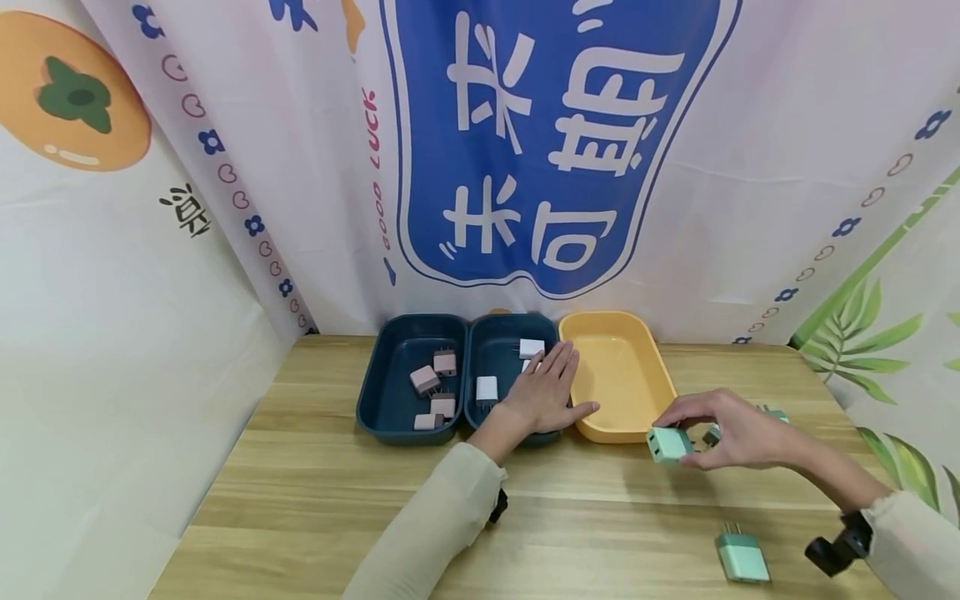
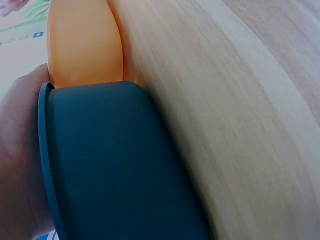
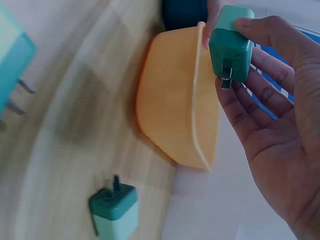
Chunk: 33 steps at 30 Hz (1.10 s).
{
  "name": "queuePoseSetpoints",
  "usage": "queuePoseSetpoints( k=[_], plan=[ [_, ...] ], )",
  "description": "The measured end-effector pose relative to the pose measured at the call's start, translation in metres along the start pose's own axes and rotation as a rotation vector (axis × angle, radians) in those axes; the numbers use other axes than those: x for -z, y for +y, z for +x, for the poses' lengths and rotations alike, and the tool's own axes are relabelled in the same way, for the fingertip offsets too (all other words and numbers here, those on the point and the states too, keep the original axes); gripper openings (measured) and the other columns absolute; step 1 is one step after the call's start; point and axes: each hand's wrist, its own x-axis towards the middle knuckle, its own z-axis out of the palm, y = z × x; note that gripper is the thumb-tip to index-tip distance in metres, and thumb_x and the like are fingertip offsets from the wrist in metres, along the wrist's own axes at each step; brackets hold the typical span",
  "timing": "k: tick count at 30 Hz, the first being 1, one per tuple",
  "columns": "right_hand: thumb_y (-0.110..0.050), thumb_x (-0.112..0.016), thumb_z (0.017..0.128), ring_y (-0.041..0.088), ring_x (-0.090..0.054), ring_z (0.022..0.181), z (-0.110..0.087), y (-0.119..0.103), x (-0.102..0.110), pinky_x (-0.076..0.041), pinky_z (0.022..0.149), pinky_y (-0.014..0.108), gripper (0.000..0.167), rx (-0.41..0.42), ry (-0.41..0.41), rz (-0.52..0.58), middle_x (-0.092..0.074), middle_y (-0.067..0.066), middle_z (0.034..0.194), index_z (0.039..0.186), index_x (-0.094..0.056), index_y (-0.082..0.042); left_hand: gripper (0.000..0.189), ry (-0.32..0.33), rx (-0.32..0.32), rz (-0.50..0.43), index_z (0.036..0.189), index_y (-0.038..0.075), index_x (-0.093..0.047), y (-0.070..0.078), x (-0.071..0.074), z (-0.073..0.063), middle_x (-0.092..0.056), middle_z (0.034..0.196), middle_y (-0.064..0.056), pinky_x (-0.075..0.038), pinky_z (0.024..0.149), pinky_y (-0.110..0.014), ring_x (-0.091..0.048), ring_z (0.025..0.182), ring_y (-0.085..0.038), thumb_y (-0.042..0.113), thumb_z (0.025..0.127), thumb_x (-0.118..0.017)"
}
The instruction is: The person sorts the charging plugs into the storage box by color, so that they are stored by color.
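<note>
My right hand [image 1: 731, 429] pinches a mint-green plug charger [image 1: 667, 444] between thumb and fingers, just off the front right corner of the yellow bin [image 1: 618, 375]. In the right wrist view, the metal prongs of this charger [image 3: 232, 50] stick out of its darker green end. My left hand [image 1: 540, 396] rests with straight fingers over the adjoining rims of the middle dark blue bin [image 1: 497, 354] and the yellow one, partly covering the white chargers [image 1: 487, 389] inside. The left wrist view shows the outer wall of the dark blue bin [image 2: 115, 165] beside that hand.
Another dark blue bin [image 1: 393, 367] at the left holds several pink chargers [image 1: 424, 380]. One green charger [image 1: 742, 558] lies near the front right of the wooden table [image 1: 300, 500]; others are partly hidden behind my right hand. A printed curtain [image 1: 337, 208] hangs behind the bins.
</note>
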Motion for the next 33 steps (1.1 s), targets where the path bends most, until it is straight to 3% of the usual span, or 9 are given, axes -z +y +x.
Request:
queuePoseSetpoints(
  k=[13,20,26,33],
  plan=[
    [-0.016,-0.092,0.083,0.007,-0.072,0.102,0.025,0.005,0.014,-0.064,0.086,0.034,0.042,-0.019,0.032,-0.023,-0.077,-0.002,0.115,0.122,-0.077,-0.015,0.095,-0.003,0.008,-0.001,0.172,0.012,-0.009,0.0,0.0,0.002,-0.001,0.18,-0.003,-0.007,0.134,-0.044,0.001,0.165,-0.018,0.075,0.104,-0.031],
    [-0.018,-0.093,0.082,0.009,-0.072,0.104,0.035,0.013,0.015,-0.063,0.09,0.038,0.042,-0.093,0.073,-0.061,-0.076,0.0,0.119,0.122,-0.078,-0.016,0.096,-0.026,0.012,-0.005,0.172,0.013,-0.005,0.0,-0.003,0.003,0.003,0.18,-0.003,-0.005,0.134,-0.043,0.004,0.165,-0.018,0.076,0.104,-0.03],
    [-0.018,-0.091,0.084,0.018,-0.074,0.105,0.046,0.018,0.019,-0.062,0.095,0.043,0.042,-0.17,0.068,-0.027,-0.075,0.003,0.12,0.123,-0.077,-0.011,0.096,-0.018,0.007,0.005,0.172,0.013,-0.005,0.0,-0.002,0.002,0.001,0.18,-0.003,-0.006,0.134,-0.044,0.002,0.165,-0.018,0.076,0.104,-0.029],
    [-0.014,-0.091,0.084,0.023,-0.074,0.104,0.06,0.031,0.021,-0.062,0.094,0.046,0.042,-0.16,0.086,0.021,-0.076,0.009,0.12,0.122,-0.077,-0.005,0.096,-0.017,0.014,0.01,0.172,0.013,-0.006,0.0,-0.002,0.002,0.002,0.18,-0.002,-0.006,0.134,-0.044,0.003,0.165,-0.018,0.077,0.104,-0.028]
  ],
)
